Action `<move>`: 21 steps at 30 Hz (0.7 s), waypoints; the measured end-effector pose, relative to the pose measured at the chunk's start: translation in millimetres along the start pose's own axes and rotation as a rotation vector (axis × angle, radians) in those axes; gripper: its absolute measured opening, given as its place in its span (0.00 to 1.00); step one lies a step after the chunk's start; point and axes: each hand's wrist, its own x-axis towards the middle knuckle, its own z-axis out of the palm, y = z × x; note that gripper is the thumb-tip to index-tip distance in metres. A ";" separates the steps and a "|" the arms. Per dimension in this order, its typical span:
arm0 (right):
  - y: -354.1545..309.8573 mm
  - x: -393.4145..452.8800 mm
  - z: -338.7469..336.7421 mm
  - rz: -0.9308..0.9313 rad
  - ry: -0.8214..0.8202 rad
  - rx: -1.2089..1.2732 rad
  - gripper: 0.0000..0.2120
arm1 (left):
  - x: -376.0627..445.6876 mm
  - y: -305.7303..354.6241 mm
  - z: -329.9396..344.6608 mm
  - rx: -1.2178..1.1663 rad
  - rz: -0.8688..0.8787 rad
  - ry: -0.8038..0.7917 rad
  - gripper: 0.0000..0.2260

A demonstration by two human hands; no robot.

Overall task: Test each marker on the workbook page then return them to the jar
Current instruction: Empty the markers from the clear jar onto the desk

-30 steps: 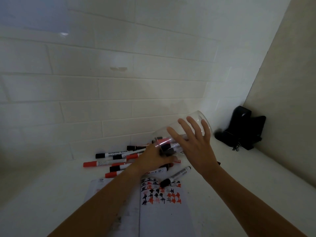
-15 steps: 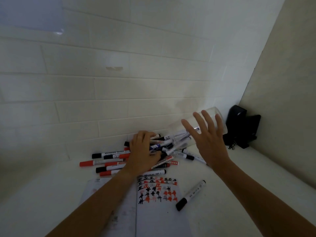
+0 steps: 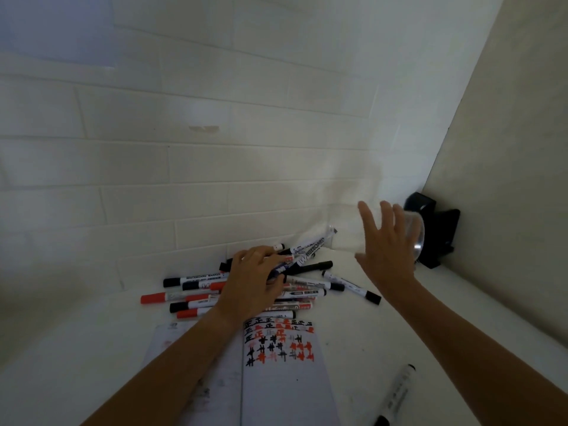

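Markers [image 3: 295,287] lie heaped just beyond the workbook [image 3: 276,358]; left hand [image 3: 252,284] presses flat on them (fingers loosely curled), right hand [image 3: 388,250] grips the tipped jar [image 3: 412,232].

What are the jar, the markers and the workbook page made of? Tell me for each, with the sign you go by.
Jar: clear and glossy, wall visible through it; glass or clear plastic, cannot tell which.
Markers: smooth white barrels with printed lettering and black or red caps, probably plastic.
Workbook page: thin, flat, matte white sheet that has taken ink marks, evidently paper.
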 end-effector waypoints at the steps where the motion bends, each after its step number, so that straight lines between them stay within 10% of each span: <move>1: 2.3 -4.6 4.5 0.036 -0.031 0.040 0.54 | -0.9 0.1 0.5 0.014 0.010 -0.011 0.16; 12: 27.6 -33.4 38.0 0.544 0.031 0.819 0.54 | -5.2 3.8 6.6 0.098 -0.010 -0.031 0.15; 21: 32.4 -48.6 79.1 0.575 -0.017 1.117 0.54 | -4.9 11.4 8.2 0.118 0.047 0.072 0.12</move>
